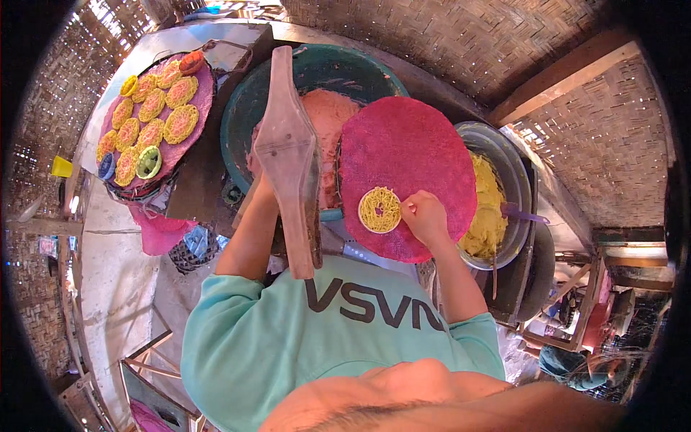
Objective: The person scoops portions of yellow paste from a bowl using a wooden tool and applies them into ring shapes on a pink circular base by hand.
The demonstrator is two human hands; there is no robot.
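Note:
A round white-rimmed mould (380,209) filled with a ring of yellow noodle-like dough strands lies on a round tray covered in magenta cloth (407,146). My right hand (425,215) is at the mould's right edge, thumb and forefinger pinched together on its rim. My left hand (263,188) reaches into a large green basin (233,135) beside pink dough (330,116). A wooden lever-like piece (286,143) stands in front of that hand and hides its fingers, so its grip does not show.
At the left, another cloth-covered tray (189,141) bears several yellow-and-pink strand rounds (181,124) and small coloured moulds (149,162). A metal basin (519,178) of yellow dough (483,216) with a purple-handled utensil (526,214) stands right. Woven walls (432,48) surround the workplace.

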